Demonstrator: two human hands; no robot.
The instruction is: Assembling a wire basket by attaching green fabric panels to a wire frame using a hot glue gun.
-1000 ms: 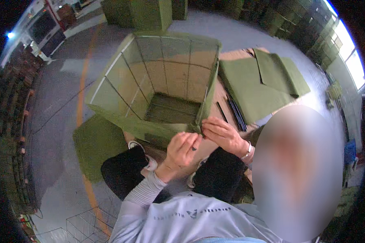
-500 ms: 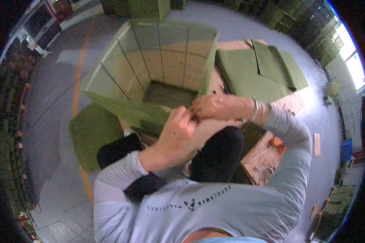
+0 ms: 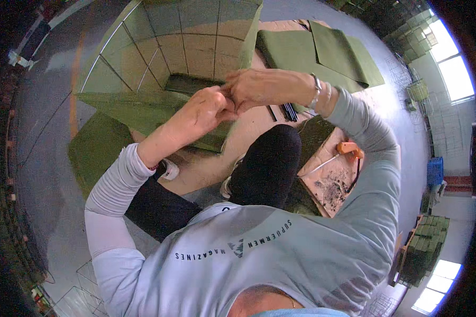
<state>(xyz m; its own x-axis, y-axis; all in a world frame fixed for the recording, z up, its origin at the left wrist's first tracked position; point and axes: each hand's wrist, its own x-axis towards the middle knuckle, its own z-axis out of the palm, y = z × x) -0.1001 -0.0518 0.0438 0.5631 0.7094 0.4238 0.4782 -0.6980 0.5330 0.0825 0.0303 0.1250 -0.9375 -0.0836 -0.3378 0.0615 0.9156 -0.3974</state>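
Note:
In front of me stands a large open box [image 3: 127, 108] with green sheet walls on a thin metal wire frame [image 3: 182, 37]. My left hand [image 3: 202, 110] and my right hand [image 3: 269, 89] meet at its near right corner. The fingers of both hands are closed in a pinch, thumbs and fingertips close together. Whatever lies between them is hidden by the fingers, so I cannot tell whether it is the green sheet, the wire or something small. A dark panel [image 3: 188, 83] shows on the inside bottom of the box.
Flat green panels [image 3: 301, 58] lie on cardboard at the far right. Several short black strips [image 3: 289, 112] lie beyond my knee. An orange-handled tool [image 3: 349, 149] rests on a board [image 3: 328, 182] with dark bits. Another green panel [image 3: 98, 153] lies left.
My view has shifted, so the box and hands appear higher and further left. Both hands stay together at the box's corner, fingers still pinched.

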